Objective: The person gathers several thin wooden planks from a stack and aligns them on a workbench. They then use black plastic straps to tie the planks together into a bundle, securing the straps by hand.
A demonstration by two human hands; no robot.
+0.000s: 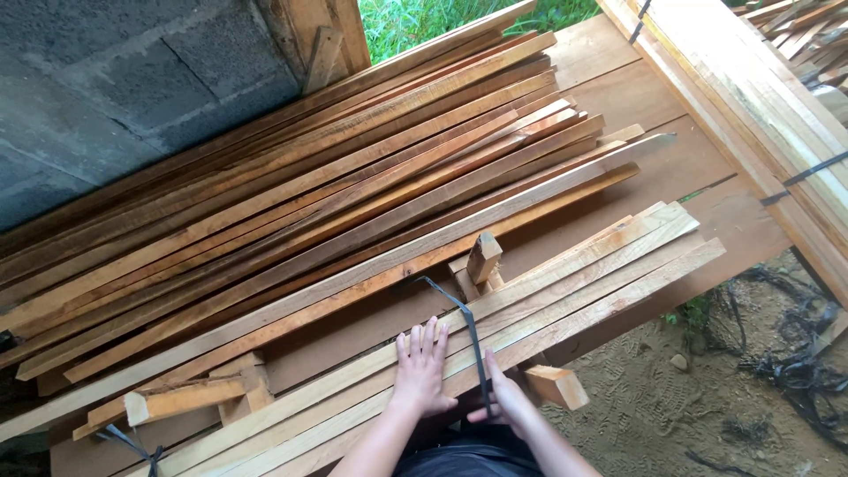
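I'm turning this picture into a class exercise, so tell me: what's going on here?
A person is bent over a low bundle of pale wooden slats. The left hand lies flat on the slats, fingers spread. The right hand is at the dark plastic strap that arches up loose over the bundle. A bigger stack of reddish planks lies behind, and short offcut blocks sit between the two.
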